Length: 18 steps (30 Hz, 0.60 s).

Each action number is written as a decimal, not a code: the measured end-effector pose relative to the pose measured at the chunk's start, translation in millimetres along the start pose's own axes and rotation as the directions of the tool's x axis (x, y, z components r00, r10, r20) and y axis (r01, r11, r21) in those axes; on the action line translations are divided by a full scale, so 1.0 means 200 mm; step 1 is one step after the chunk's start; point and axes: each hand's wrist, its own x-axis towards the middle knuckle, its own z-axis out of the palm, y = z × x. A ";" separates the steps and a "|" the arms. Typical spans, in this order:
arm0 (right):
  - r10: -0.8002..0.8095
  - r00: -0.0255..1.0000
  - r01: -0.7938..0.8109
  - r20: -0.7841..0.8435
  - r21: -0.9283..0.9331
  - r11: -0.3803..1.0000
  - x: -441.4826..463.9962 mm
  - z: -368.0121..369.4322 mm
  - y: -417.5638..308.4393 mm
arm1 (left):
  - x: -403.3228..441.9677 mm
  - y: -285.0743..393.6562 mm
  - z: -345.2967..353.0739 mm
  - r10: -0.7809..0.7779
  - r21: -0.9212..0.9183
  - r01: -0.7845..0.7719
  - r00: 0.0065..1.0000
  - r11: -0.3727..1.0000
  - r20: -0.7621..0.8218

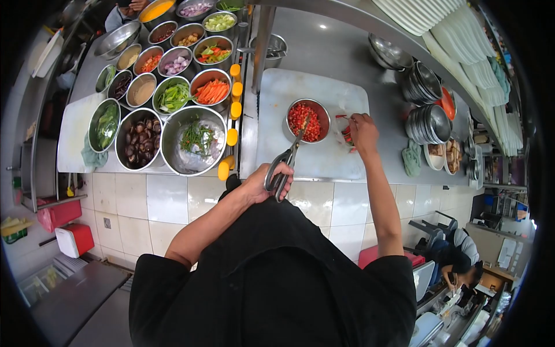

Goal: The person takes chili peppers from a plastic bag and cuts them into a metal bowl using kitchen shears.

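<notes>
My left hand (270, 180) is wrapped round the dark handles of a pair of scissors (287, 159). The blades point up and away, their tips over a steel bowl (328, 114) of chopped red chillies (304, 120). To the right of that bowl, my right hand (364, 132) reaches down with bent fingers at a clear plastic bag (341, 134) with red chillies in it. Its fingertips are pressed together; what they pinch is too small to make out. Bowl and bag both rest on a white cutting board (289, 87).
Several steel bowls of cut vegetables stand at left, including carrots (211, 91) and mushrooms (139, 144). Yellow-capped bottles (232, 137) line the counter gap. Stacked metal bowls (429, 124) and a green cloth (411, 157) are at right. A shelf post (263, 46) rises behind the board. Another person (459, 263) bends at lower right.
</notes>
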 end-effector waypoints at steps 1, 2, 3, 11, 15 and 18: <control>0.036 0.999 -0.035 -0.015 0.030 0.999 -0.02 0.00 0.03 | 0.00 0.00 0.00 0.002 -0.001 -0.002 1.000 1.000 0.002; 0.071 0.997 -0.069 -0.030 0.061 0.996 -0.05 0.00 0.06 | 0.00 0.00 0.00 0.004 -0.003 -0.004 1.000 1.000 0.003; 0.106 0.993 -0.102 -0.043 0.093 0.990 -0.07 -0.01 0.06 | 0.00 0.00 0.00 0.006 -0.006 -0.006 1.000 1.000 0.003; 0.321 0.945 -0.323 -0.068 -0.030 0.946 -0.23 -0.05 0.07 | 0.01 -0.02 0.00 0.045 -0.046 -0.045 0.999 0.998 -0.008; 0.393 0.914 -0.392 -0.096 0.029 0.919 -0.26 -0.03 0.10 | 0.01 -0.02 0.00 0.043 -0.041 -0.043 0.999 0.998 -0.007; 0.500 0.865 -0.481 -0.050 0.208 0.852 -0.27 -0.10 0.04 | 0.01 -0.02 -0.01 0.037 -0.044 -0.037 0.999 0.998 -0.007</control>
